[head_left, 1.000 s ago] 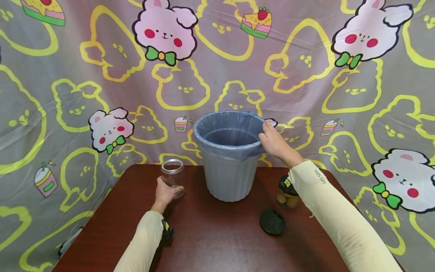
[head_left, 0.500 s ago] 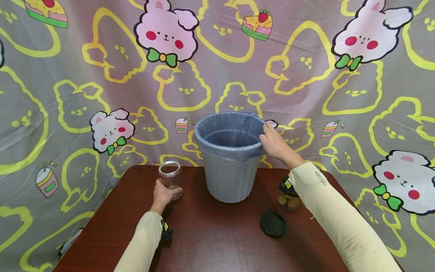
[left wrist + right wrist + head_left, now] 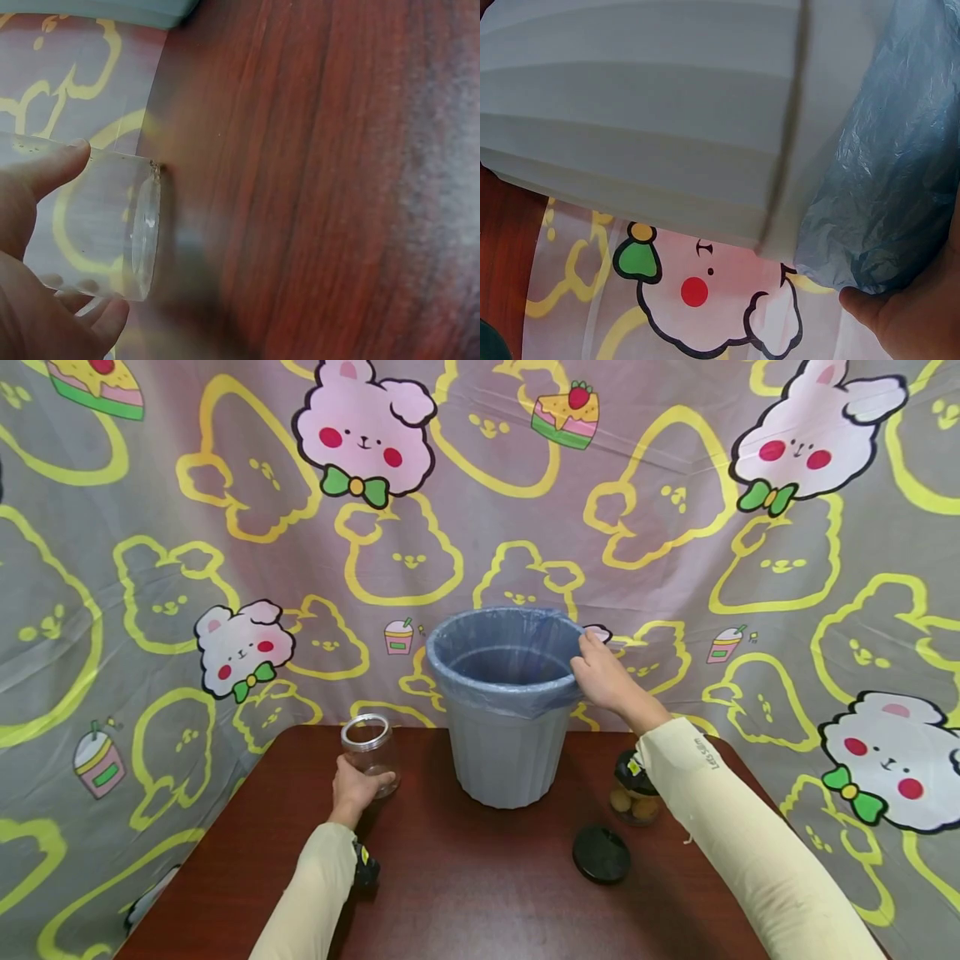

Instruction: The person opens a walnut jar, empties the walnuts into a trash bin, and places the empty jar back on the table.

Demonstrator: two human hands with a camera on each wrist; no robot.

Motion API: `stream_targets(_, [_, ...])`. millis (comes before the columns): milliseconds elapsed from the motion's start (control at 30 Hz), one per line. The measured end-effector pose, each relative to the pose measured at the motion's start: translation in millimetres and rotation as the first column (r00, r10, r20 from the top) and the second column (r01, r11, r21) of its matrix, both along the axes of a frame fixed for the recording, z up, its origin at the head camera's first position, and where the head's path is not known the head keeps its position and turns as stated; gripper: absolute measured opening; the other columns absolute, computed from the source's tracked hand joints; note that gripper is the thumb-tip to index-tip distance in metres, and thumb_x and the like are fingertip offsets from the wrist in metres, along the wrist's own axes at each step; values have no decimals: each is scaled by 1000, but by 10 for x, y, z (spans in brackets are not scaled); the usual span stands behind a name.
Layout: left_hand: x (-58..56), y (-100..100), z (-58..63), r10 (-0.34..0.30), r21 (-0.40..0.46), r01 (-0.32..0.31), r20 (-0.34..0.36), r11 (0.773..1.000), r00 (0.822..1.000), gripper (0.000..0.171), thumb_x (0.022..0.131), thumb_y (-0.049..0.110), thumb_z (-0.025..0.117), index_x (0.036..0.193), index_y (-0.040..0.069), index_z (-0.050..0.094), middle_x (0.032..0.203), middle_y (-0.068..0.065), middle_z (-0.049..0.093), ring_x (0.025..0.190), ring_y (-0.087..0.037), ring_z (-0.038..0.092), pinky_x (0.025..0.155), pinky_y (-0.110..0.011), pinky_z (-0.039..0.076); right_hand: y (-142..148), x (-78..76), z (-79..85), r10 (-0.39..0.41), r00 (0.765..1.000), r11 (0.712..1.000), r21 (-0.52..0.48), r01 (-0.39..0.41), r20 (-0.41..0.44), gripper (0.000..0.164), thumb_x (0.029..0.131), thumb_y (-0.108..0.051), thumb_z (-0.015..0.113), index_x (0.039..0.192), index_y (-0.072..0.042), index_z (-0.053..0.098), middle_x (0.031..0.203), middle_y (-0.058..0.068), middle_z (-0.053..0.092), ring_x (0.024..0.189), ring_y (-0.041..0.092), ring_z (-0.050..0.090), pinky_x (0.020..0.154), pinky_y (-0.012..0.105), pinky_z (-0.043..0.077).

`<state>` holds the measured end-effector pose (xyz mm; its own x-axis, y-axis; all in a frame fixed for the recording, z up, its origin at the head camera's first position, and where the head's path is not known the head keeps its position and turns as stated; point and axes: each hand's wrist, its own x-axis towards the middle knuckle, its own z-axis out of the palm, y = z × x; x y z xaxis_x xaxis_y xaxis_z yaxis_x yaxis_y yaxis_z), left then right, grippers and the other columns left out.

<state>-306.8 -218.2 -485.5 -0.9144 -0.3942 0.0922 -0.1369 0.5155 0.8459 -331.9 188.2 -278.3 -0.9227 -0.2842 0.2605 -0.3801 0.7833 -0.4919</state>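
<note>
On the left side of the table, my left hand grips a clear, lidless jar with a silvery rim. Thumb and fingers wrap its side in the left wrist view, where the jar's base points toward the table. Nothing shows inside the jar. My right hand holds the right rim of a grey ribbed trash can, which stands upright. A blue plastic liner folds over that rim. In the right wrist view, the thumb lies against the liner; the other fingers are mostly hidden.
A round black lid lies on the dark red table at the right. Behind it stands a jar of round brown pieces with a black top, partly covered by the right sleeve. A patterned curtain hangs behind the table.
My left hand has shifted slightly left with the clear jar, away from the trash can. The right hand stays on the rim.
</note>
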Motion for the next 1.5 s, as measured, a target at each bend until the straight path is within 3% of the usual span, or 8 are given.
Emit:
stream_targets(233, [-6,-25,-3,22,-27,-22,18,999,1000,90,66,26,84,129,-8,30,123,-31,40,116,-47,39,97,-55,34,-6,-8,-10,2,1000,1000,5,-2,-8,59,95,-19,22,143,15,15,153,27,3,142,35,1,112,47,7])
stream_targets(700, [-5,-3,-6,33,9,-33,11,999,999,87,69,19,82,130,-9,27,125,-32,40,117,-48,39,99,-55,32,4,-24,5,1,1000,1000,22,-1,11,59,96,-21,21,144,14,13,153,26,2,142,34,0,112,47,7])
stream_targets(1200, [-15,-85,-15,-19,27,20,-15,999,1000,95,69,19,82,137,-7,21,133,-31,36,122,-46,35,101,-55,30,13,18,42,9,1000,1000,28,-9,4,59,96,-21,21,144,13,15,153,27,4,142,35,1,112,47,7])
stream_targets(1333, [12,-101,22,-29,36,31,-37,999,999,98,69,20,82,141,-4,21,136,-29,36,124,-45,36,102,-54,30,8,-7,46,5,1000,999,32,-5,-3,60,96,-22,21,144,14,16,153,26,4,142,35,2,112,47,7])
stream_targets(1500, [81,-115,151,-66,46,70,-80,997,995,97,69,19,82,142,-3,21,137,-28,36,125,-44,36,102,-55,30,18,-26,52,-1,1000,999,40,2,-11,61,99,-29,22,144,13,18,152,28,9,141,36,5,112,48,8])
